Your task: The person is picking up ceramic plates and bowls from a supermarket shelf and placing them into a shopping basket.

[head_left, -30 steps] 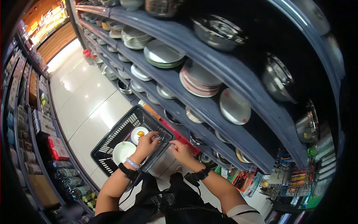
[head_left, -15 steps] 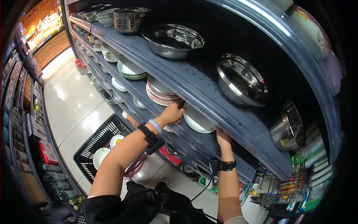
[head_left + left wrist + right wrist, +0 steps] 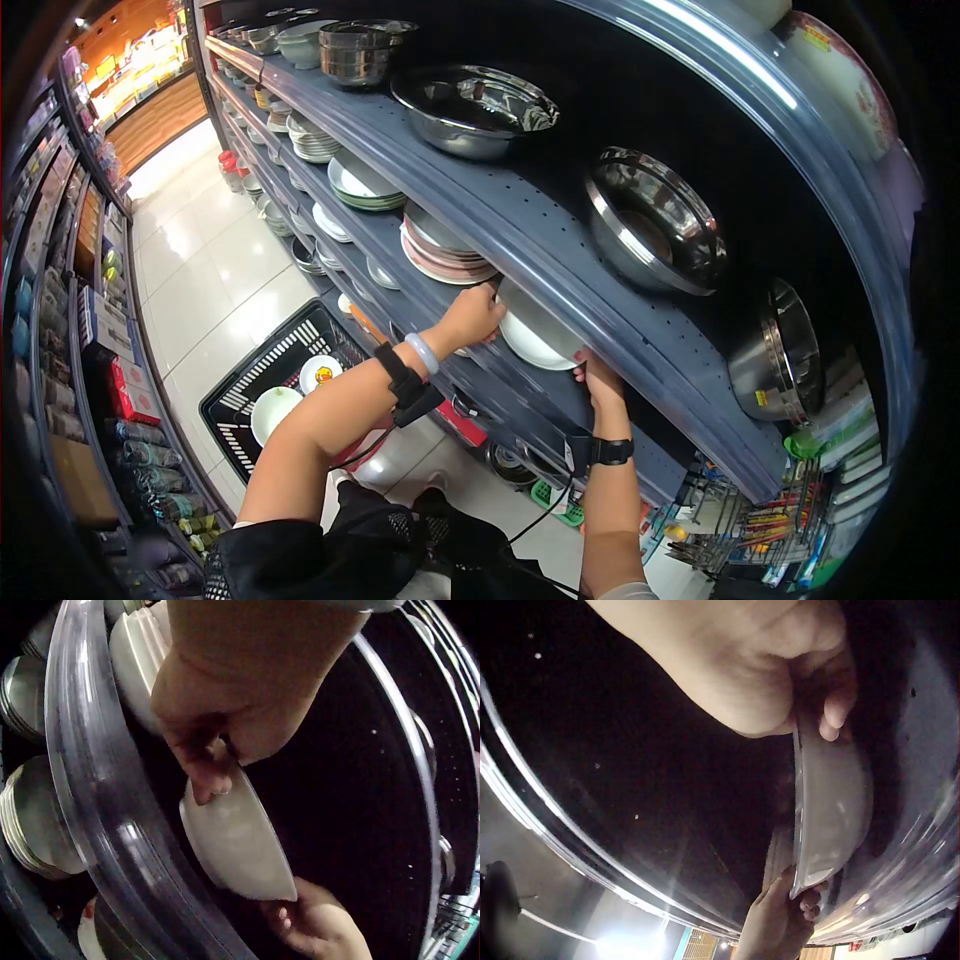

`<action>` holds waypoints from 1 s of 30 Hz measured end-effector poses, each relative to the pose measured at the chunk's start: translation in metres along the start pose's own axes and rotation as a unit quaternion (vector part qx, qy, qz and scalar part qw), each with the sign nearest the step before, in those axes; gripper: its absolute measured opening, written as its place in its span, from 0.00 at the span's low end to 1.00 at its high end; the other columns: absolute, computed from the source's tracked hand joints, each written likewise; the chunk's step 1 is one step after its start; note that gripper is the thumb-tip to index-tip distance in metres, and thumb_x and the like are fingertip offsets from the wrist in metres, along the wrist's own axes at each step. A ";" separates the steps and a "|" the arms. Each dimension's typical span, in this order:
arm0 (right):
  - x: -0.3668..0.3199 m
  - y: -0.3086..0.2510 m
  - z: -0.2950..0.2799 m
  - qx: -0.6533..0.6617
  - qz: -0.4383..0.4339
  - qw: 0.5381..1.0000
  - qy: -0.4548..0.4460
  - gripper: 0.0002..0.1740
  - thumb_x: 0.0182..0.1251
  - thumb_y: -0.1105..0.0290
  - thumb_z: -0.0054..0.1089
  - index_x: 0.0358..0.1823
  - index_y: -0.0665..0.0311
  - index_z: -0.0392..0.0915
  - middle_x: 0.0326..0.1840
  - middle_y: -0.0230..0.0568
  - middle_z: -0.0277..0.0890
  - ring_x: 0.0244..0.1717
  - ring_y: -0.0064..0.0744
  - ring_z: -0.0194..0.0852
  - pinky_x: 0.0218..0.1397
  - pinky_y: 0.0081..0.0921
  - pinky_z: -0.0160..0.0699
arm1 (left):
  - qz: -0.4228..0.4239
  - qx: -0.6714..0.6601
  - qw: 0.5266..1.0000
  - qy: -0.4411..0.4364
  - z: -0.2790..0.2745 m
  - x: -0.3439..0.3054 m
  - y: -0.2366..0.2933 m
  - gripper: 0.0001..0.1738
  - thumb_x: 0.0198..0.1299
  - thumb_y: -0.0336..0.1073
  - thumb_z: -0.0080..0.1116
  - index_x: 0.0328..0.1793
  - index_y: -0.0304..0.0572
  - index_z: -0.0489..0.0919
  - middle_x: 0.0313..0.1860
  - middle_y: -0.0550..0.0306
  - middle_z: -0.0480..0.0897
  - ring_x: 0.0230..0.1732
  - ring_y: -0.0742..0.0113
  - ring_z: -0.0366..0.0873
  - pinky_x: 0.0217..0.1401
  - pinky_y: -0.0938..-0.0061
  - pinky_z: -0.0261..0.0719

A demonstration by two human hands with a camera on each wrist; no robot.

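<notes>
Both hands hold a shallow white dish (image 3: pixel 535 335) at opposite sides of its rim, over a grey shelf of stacked crockery. My left hand (image 3: pixel 472 316) grips the dish's left side, thumb and fingers at the rim. On the far right side my right hand (image 3: pixel 600 382) pinches the edge. In the left wrist view the dish (image 3: pixel 236 840) is seen from its side, with curled fingers on both ends. The right wrist view shows the same dish (image 3: pixel 831 802) between the hands. Just left of it stands a stack of pink-edged plates (image 3: pixel 440 252).
A shelf lip (image 3: pixel 520 270) runs close above the hands and hides part of the dish. Steel basins (image 3: pixel 650 220) sit on the shelf above. A black basket (image 3: pixel 318 318) at lower left holds a white bowl (image 3: pixel 275 412) and a small printed plate (image 3: pixel 320 372).
Both hands have gone from over the basket up to the shelf and now grip the white dish. Over the last half second they have hardly moved; the view has shifted slightly.
</notes>
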State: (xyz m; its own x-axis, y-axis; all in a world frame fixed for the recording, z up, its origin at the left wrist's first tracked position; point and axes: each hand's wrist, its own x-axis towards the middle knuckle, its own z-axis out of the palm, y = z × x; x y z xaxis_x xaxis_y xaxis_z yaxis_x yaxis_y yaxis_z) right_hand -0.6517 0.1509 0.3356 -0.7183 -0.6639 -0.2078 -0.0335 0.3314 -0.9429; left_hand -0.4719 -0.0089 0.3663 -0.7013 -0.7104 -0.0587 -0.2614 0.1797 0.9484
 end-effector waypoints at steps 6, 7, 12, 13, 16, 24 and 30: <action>-0.074 -0.055 -0.010 -0.039 -0.049 0.995 -0.072 0.10 0.55 0.71 0.46 0.34 0.71 0.70 0.17 0.35 0.68 0.13 0.18 0.62 0.15 0.15 0.61 | 0.047 -0.047 0.997 0.025 -0.017 -0.092 0.016 0.16 0.58 0.33 0.48 0.48 0.30 0.62 0.15 0.55 0.75 0.14 0.68 0.74 0.19 0.75 0.71; -0.088 -0.065 0.002 -0.053 -0.092 0.987 -0.117 0.10 0.56 0.72 0.45 0.36 0.71 0.70 0.18 0.34 0.69 0.13 0.17 0.62 0.14 0.14 0.61 | 0.028 -0.055 0.997 0.037 -0.029 -0.121 0.016 0.16 0.58 0.32 0.49 0.48 0.30 0.62 0.16 0.55 0.75 0.15 0.69 0.74 0.19 0.76 0.71; -0.117 -0.071 0.050 -0.097 -0.151 0.971 -0.160 0.12 0.57 0.76 0.44 0.42 0.71 0.69 0.20 0.34 0.71 0.14 0.16 0.64 0.15 0.13 0.63 | -0.012 -0.060 0.994 0.095 -0.063 -0.175 -0.015 0.17 0.58 0.33 0.49 0.49 0.31 0.63 0.17 0.56 0.75 0.16 0.72 0.74 0.19 0.78 0.72; -0.124 -0.070 0.076 -0.101 -0.146 0.964 -0.200 0.12 0.57 0.76 0.44 0.42 0.71 0.69 0.20 0.34 0.71 0.14 0.16 0.64 0.15 0.13 0.63 | -0.052 -0.092 0.985 0.133 -0.077 -0.204 -0.026 0.17 0.59 0.33 0.49 0.50 0.31 0.62 0.17 0.57 0.75 0.16 0.73 0.74 0.19 0.79 0.72; -0.126 -0.062 0.139 -0.140 -0.178 0.929 -0.294 0.13 0.57 0.73 0.45 0.43 0.71 0.68 0.21 0.40 0.72 0.17 0.22 0.68 0.20 0.20 0.67 | -0.116 -0.092 0.969 0.196 -0.107 -0.245 -0.053 0.17 0.59 0.32 0.49 0.51 0.32 0.62 0.19 0.57 0.75 0.17 0.74 0.74 0.20 0.79 0.72; -0.146 0.004 0.302 -0.258 -0.221 0.847 -0.408 0.13 0.54 0.69 0.47 0.38 0.71 0.66 0.31 0.63 0.73 0.36 0.60 0.72 0.40 0.47 0.69 | -0.232 -0.040 0.915 0.327 -0.161 -0.324 -0.167 0.18 0.56 0.30 0.50 0.50 0.29 0.63 0.17 0.50 0.76 0.14 0.67 0.75 0.15 0.75 0.71; -0.170 0.084 0.401 -0.341 -0.200 0.806 -0.441 0.17 0.53 0.70 0.47 0.42 0.74 0.63 0.32 0.64 0.73 0.37 0.61 0.73 0.42 0.48 0.69 | -0.305 0.067 0.875 0.371 -0.177 -0.361 -0.269 0.17 0.52 0.31 0.50 0.45 0.27 0.65 0.20 0.42 0.78 0.18 0.54 0.78 0.24 0.66 0.76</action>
State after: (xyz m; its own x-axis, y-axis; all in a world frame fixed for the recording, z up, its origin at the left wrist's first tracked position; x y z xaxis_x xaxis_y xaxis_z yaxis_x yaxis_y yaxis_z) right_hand -0.2540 0.0226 0.1871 0.2083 -0.9274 -0.3108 -0.7301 0.0640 -0.6803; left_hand -0.0309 0.0789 0.1879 0.2050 -0.9391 -0.2757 -0.5465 -0.3435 0.7638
